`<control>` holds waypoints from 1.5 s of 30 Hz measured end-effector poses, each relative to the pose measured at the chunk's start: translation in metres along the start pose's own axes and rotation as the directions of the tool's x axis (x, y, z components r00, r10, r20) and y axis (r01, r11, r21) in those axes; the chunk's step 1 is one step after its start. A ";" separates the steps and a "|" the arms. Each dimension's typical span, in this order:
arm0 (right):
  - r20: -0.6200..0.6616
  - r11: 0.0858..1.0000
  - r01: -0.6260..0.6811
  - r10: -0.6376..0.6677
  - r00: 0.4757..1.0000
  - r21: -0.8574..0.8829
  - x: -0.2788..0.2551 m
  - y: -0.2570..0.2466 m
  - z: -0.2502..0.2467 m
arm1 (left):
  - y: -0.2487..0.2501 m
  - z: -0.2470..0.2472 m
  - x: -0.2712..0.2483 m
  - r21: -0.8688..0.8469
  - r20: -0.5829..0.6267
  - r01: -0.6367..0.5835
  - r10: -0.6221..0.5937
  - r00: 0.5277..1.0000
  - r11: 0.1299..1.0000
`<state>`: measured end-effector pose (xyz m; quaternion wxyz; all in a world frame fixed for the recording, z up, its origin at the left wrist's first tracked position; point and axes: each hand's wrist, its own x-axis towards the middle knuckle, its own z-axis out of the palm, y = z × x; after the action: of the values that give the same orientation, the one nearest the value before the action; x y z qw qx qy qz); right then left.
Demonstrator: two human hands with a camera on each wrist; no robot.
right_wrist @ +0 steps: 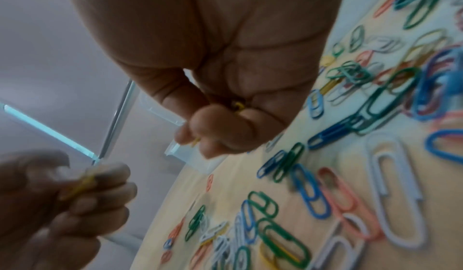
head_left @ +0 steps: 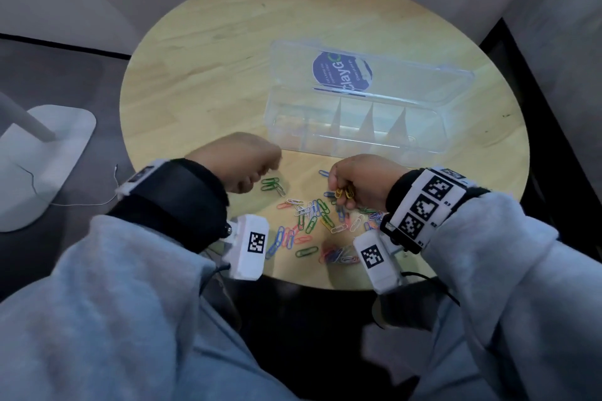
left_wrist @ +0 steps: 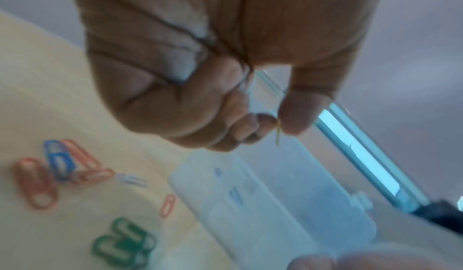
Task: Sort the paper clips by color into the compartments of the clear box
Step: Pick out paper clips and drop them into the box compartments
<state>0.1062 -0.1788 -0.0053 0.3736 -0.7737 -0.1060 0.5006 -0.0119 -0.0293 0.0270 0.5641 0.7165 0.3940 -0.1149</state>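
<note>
Nearest to me, over my lap, are my two grey sleeves (head_left: 136, 286) with white camera blocks at the wrists. Just beyond them, on the near part of the round pale wooden worktop (head_left: 208, 52), lies the loose heap of coloured wire paper clips (head_left: 312, 225): green, blue, pink, white and some yellow ones, many crossing each other.

My right hand (head_left: 361, 179) is above the far right edge of this heap. Its fingers are curled and clamped on a small bunch of yellow paper clips (head_left: 344, 193), which hang under the fingertips; in the right wrist view only a little yellow wire (right_wrist: 238, 107) shows between thumb and fingers.

My left hand (head_left: 241, 161) is a little further and to the left, closed almost like a fist. In the left wrist view thumb and forefinger pinch one thin yellow paper clip (left_wrist: 277, 133), seen edge-on. Beside this hand, on the wood, a small group of green paper clips (head_left: 273, 185) lies apart from the heap.

Behind both hands stands the clear plastic box (head_left: 355, 127) with its lid open and leaning back; a dark blue round sticker (head_left: 342, 70) is on the lid. Thin walls divide the box into a row of compartments. I cannot tell if any clip is inside.
</note>
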 end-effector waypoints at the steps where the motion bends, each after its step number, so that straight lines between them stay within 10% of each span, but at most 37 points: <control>1: 0.029 1.000 0.008 -0.009 1.000 0.023 0.000 -0.003 0.002 | 0.001 -0.004 -0.001 -0.151 -0.015 0.005 -0.007 1.000 0.988; 5: 0.142 0.986 0.007 -0.031 0.989 0.167 0.000 -0.012 0.003 | 0.001 -0.014 -0.006 -0.477 0.013 -0.016 0.026 1.000 0.879; 12: 0.158 0.995 0.060 -0.047 0.986 -0.079 -0.004 -0.002 0.003 | 0.001 -0.003 -0.005 -0.472 0.109 0.020 0.036 0.993 0.882; 20: 0.106 0.689 0.152 -0.109 0.988 -0.709 -0.020 0.001 0.001 | -0.007 0.013 0.007 0.070 0.109 -0.085 0.078 0.991 0.994; 27: 0.111 0.386 0.158 -0.141 0.984 -0.909 -0.016 0.010 0.019 | -0.015 0.026 0.010 0.635 0.025 -0.139 0.160 0.987 0.760; 35: 0.062 0.422 0.121 -0.151 0.987 -0.898 -0.006 0.012 0.016 | -0.014 0.043 0.017 0.733 0.035 -0.136 0.163 0.986 0.666; 45: 0.036 0.517 0.119 -0.168 0.985 -0.848 -0.006 0.014 0.001 | -0.016 0.038 0.022 0.644 0.059 -0.142 0.136 0.989 0.752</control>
<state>0.0992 -0.1916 -0.0109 -0.0056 -0.8585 -0.3890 0.3342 0.0024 -0.0532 -0.0113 0.2913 0.8935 0.2737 -0.2046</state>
